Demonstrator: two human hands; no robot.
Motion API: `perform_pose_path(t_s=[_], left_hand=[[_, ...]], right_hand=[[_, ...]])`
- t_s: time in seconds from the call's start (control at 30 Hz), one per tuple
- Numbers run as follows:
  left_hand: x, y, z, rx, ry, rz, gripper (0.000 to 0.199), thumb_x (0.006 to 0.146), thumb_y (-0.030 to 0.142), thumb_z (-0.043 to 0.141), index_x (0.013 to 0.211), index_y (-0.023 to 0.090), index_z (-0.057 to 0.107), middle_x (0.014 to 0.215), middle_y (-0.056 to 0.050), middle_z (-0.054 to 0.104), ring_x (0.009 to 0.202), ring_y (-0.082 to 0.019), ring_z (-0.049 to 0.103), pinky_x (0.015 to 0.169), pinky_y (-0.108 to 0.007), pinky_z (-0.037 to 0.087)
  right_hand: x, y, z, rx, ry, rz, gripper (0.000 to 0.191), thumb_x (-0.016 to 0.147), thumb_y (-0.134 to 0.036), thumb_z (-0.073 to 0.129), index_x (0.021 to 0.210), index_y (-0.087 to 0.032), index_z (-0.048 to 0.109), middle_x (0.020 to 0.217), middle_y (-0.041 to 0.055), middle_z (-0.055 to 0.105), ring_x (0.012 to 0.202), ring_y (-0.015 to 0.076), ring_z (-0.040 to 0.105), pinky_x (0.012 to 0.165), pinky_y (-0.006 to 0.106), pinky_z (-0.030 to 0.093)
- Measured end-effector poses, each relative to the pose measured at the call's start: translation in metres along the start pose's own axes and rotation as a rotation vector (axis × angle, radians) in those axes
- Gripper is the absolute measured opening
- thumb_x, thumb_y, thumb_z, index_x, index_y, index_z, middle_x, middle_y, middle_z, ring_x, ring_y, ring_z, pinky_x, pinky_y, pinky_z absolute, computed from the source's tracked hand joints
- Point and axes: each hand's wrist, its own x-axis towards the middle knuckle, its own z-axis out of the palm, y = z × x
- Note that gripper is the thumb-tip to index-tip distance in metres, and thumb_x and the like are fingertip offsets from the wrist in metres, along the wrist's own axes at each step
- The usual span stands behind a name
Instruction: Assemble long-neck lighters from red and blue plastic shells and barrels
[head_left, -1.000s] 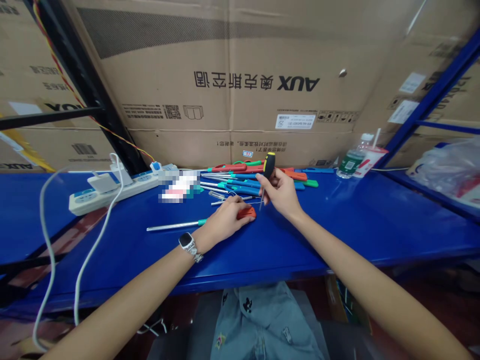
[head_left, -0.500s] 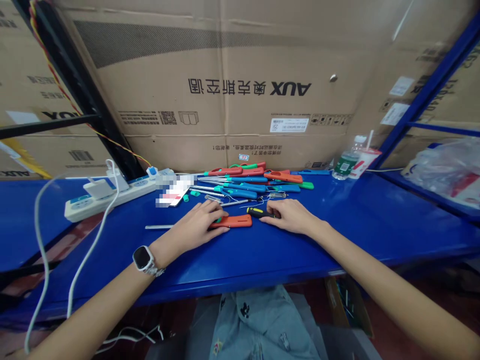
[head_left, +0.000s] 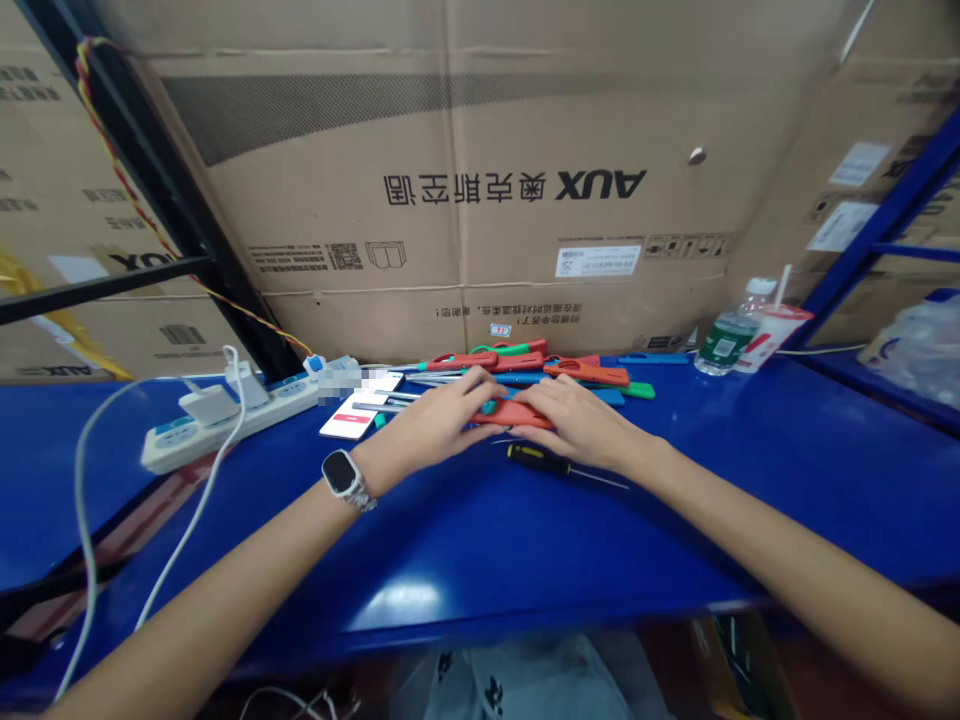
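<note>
My left hand point(head_left: 435, 415) is closed around the front part of an orange long-necked lighter point(head_left: 517, 415), near its green trigger. My right hand point(head_left: 581, 420) grips the other end of the handle with thumb and fingers. The lighter's metal neck points left, past my left fingers. Just below my hands, a black and yellow screwdriver point(head_left: 536, 459) lies loose on the blue table, its shaft pointing right. Behind my hands is a pile of similar lighters in red point(head_left: 472, 359), blue and green, partly hidden by my fingers.
A white power strip point(head_left: 277, 405) with plugs and cables lies at the left, beside a white card point(head_left: 352, 415). At the back right stand a water bottle point(head_left: 726, 335) and a red and white cup point(head_left: 772, 335). A large cardboard box point(head_left: 480, 120) rises behind the table point(head_left: 480, 540).
My right hand has let go of the screwdriver, which now lies on the table, and has taken the lighter's handle end. My left hand has moved right and back with the lighter.
</note>
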Motion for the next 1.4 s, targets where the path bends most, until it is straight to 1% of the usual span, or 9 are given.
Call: perform_pose_path(t_s=[0.1,0.3,0.57,0.73,0.87,0.97,1.1,1.23,1.4], left_hand=[[0.025,-0.041,-0.005,0.026,0.005,-0.014,0.034,0.104,0.028,0.052,0.138,0.023,0.057,0.129,-0.011,0.061,0.108,-0.024,0.067,0.092,-0.036,0.053],[0.078,-0.119,-0.001,0.126,0.014,-0.113,0.028,0.100,0.025,0.051,0.116,0.018,0.072,0.107,-0.011,0.067,0.096,-0.025,0.067,0.088,-0.037,0.054],[0.097,-0.150,0.030,0.090,-0.022,-0.185,0.029,0.093,0.022,0.053,0.114,0.019,0.074,0.112,-0.011,0.071,0.107,-0.025,0.067,0.099,-0.038,0.053],[0.099,-0.127,0.018,0.084,0.043,-0.080,0.033,0.098,0.028,0.050,0.120,0.017,0.071,0.117,-0.014,0.069,0.108,-0.028,0.066,0.099,-0.044,0.053],[0.139,-0.081,0.022,0.058,0.111,0.048,0.028,0.101,0.025,0.048,0.113,0.017,0.071,0.113,-0.012,0.068,0.109,-0.027,0.065,0.098,-0.043,0.053],[0.187,-0.043,0.042,-0.004,0.070,0.117,0.025,0.101,0.025,0.051,0.113,0.017,0.071,0.116,-0.012,0.068,0.106,-0.026,0.067,0.095,-0.040,0.054],[0.252,-0.006,0.078,0.030,-0.163,0.038,0.023,0.099,0.023,0.057,0.116,0.017,0.072,0.117,-0.011,0.072,0.105,-0.025,0.070,0.094,-0.035,0.054],[0.301,0.009,0.109,0.067,-0.300,-0.047,0.028,0.096,0.023,0.062,0.122,0.020,0.071,0.115,-0.010,0.075,0.106,-0.025,0.072,0.090,-0.032,0.055],[0.332,0.014,0.135,0.110,-0.369,-0.087,0.037,0.089,0.029,0.073,0.124,0.020,0.071,0.120,-0.014,0.073,0.109,-0.030,0.072,0.089,-0.035,0.058]], right_hand=[[0.014,0.040,-0.011,-0.030,0.027,0.044,0.033,0.104,-0.045,0.057,0.123,-0.020,0.067,0.117,0.0149,0.073,0.105,0.0318,0.066,0.093,0.049,0.048],[0.057,0.118,-0.016,-0.139,0.002,0.155,0.030,0.102,-0.041,0.058,0.125,-0.025,0.068,0.125,0.0137,0.072,0.117,0.0343,0.064,0.100,0.054,0.047],[0.075,0.144,0.002,-0.115,-0.063,0.235,0.032,0.101,-0.041,0.057,0.120,-0.020,0.071,0.123,0.0169,0.069,0.117,0.0356,0.061,0.100,0.054,0.047],[0.029,0.145,-0.004,-0.002,0.173,0.305,0.029,0.102,-0.034,0.053,0.123,-0.023,0.069,0.125,0.0134,0.067,0.122,0.0326,0.058,0.102,0.055,0.046],[-0.025,0.166,-0.015,-0.044,0.252,0.409,0.035,0.095,-0.015,0.045,0.119,-0.020,0.070,0.122,0.0135,0.069,0.121,0.0304,0.060,0.104,0.051,0.048],[-0.062,0.189,-0.027,-0.142,0.182,0.573,0.045,0.088,-0.007,0.045,0.123,-0.019,0.070,0.126,0.0152,0.069,0.122,0.0321,0.060,0.104,0.051,0.049],[-0.088,0.214,-0.040,-0.275,-0.044,0.787,0.056,0.089,-0.010,0.048,0.142,-0.018,0.060,0.146,0.0176,0.059,0.136,0.0361,0.053,0.109,0.055,0.045],[-0.091,0.233,-0.044,-0.304,-0.158,0.850,0.062,0.087,-0.014,0.055,0.149,-0.020,0.054,0.153,0.0167,0.055,0.143,0.0365,0.047,0.115,0.056,0.038],[-0.088,0.249,-0.042,-0.277,-0.187,0.855,0.055,0.089,-0.018,0.058,0.144,-0.017,0.060,0.142,0.0200,0.062,0.137,0.0378,0.053,0.114,0.057,0.039]])
